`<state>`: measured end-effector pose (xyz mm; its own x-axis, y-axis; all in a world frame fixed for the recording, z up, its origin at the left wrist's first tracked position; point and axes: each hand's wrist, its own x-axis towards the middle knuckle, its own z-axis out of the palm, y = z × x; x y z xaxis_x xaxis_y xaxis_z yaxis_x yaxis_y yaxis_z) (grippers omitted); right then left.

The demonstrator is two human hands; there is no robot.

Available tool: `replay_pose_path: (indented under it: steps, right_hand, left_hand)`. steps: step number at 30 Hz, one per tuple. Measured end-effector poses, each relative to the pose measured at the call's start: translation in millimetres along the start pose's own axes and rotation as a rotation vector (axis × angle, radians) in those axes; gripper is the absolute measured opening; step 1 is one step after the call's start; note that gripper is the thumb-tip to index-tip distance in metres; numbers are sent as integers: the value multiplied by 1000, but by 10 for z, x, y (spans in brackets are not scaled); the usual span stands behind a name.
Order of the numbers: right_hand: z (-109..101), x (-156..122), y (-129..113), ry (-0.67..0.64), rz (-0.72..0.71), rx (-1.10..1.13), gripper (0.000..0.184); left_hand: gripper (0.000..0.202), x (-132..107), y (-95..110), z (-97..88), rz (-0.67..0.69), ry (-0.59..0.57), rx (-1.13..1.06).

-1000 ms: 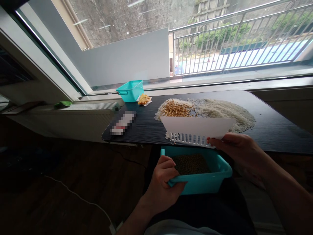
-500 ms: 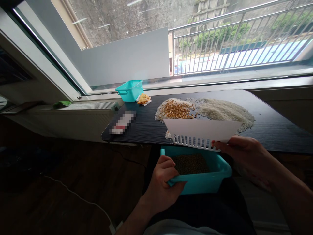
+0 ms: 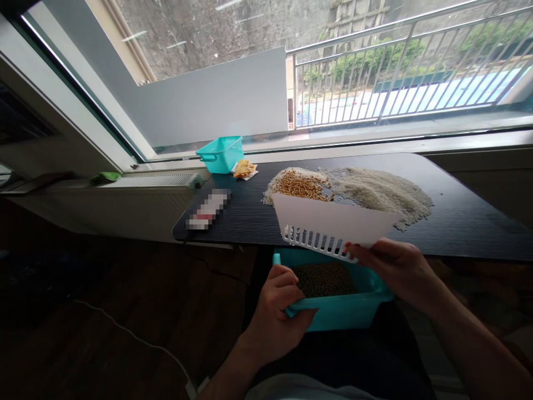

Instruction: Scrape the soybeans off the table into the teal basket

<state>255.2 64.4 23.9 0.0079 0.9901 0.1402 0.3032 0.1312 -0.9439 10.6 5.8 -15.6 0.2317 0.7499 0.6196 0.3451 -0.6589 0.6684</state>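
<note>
My left hand (image 3: 281,305) is closed around the near left rim of a turquoise plastic basin (image 3: 341,314), which rests at my lap below the table edge. Inside the basin lies a layer of small brownish-green beans (image 3: 327,279). With my right hand (image 3: 391,264) I grip a white plastic scoop with slots (image 3: 333,219), tilted over the table's front edge and the basin's far rim. Just behind the scoop, golden soybeans (image 3: 302,184) lie on a heap of white rice. A larger pile of white rice (image 3: 381,191) spreads to the right.
The dark table (image 3: 470,222) stands against the window. A second turquoise basin (image 3: 222,155) is at its back left, beside a crumpled yellow item (image 3: 245,168) on white paper. A blurred-out flat object (image 3: 209,209) lies at the left end. A white cable (image 3: 137,336) crosses the floor.
My right hand has moved a little to the left with the scoop, and the scoop's right end has dipped. My left hand and the basin stay where they were.
</note>
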Motion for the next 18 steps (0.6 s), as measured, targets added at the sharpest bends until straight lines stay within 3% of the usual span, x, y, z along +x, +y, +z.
replay_pose_path:
  steps: [5, 11, 18]
  right_hand:
    - [100, -57, 116, 13, -43, -73, 55]
    - [30, -74, 288, 171, -75, -153, 38]
    - [18, 47, 462, 309, -173, -314, 45]
  left_hand:
    - [34, -14, 22, -7, -67, -13, -10]
    - [36, -7, 27, -17, -64, -28, -9]
    - [35, -5, 28, -40, -58, -29, 3]
